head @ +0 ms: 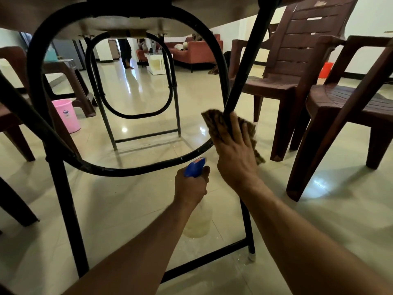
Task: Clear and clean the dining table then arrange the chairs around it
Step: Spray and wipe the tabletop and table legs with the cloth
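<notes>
Seen from under the tabletop [42,20], the right hand [236,154], centre right of the frame, presses a brown cloth [214,122] flat against a slanting black leg [248,67], fingers straight. Just below and left of it, the left hand [191,186] grips a spray bottle [194,167] by its blue head. Two brown chairs [293,60] [348,107] stand at the right, a pink bucket [67,116] at the left

Table [191,15]: one, on two black leg frames, near [61,188] and far [176,103].
Brown plastic chairs: two at right [297,52] [348,103]; at least two at left [12,60] [70,75], partly cut off.
Buckets: two, pink bucket [67,116] and orange bucket [325,70].
Spray bottle [194,167]: one.
Cloth [214,122]: one.
Hands: two, left hand [191,186] and right hand [236,158].
</notes>
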